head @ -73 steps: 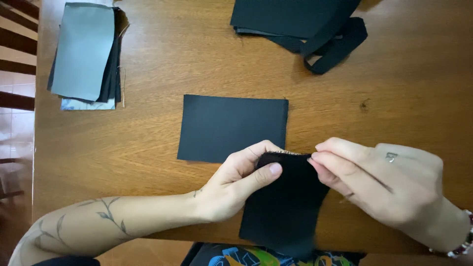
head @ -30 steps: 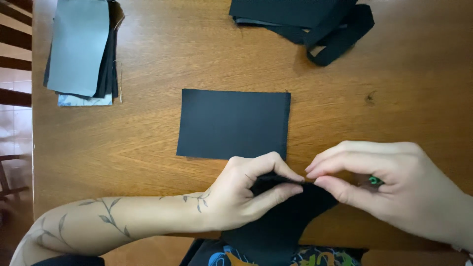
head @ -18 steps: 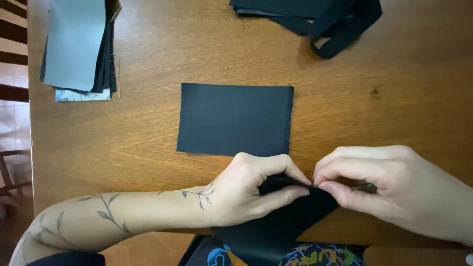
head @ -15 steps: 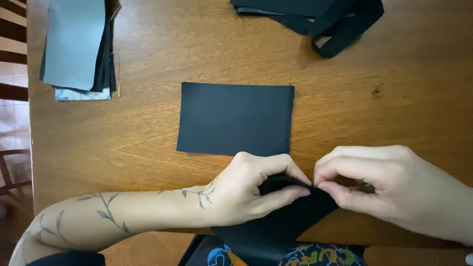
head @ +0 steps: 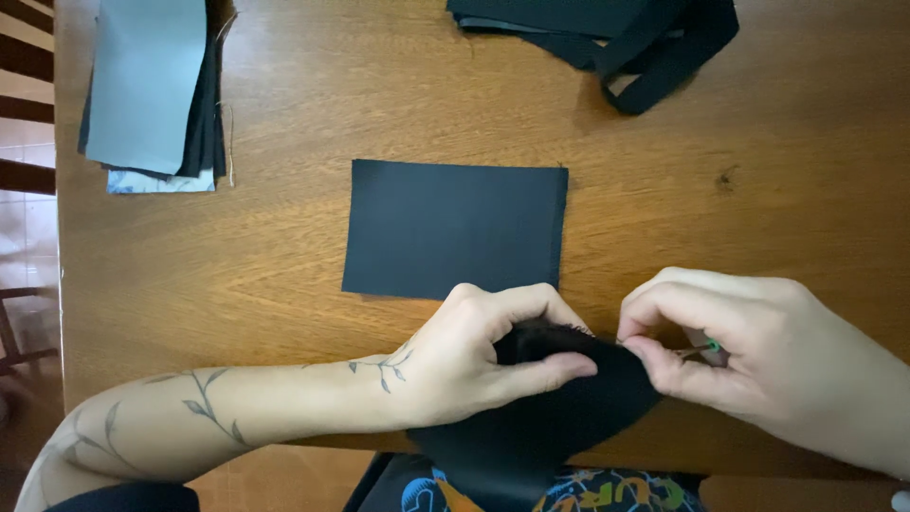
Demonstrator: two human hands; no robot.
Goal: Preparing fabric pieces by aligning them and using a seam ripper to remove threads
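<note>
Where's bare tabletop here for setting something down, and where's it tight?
Free: the wood between the grey-topped stack and the black rectangle; the strip between that rectangle and the dark pile; the right side around the knot. Crowded: the near edge, where the left hand and right hand pinch the black cloth.

No packages, labels, signs or screens show anywhere in the head view.

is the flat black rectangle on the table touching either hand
No, the black rectangle lies flat on the table, with bare wood between it and both hands.
</note>
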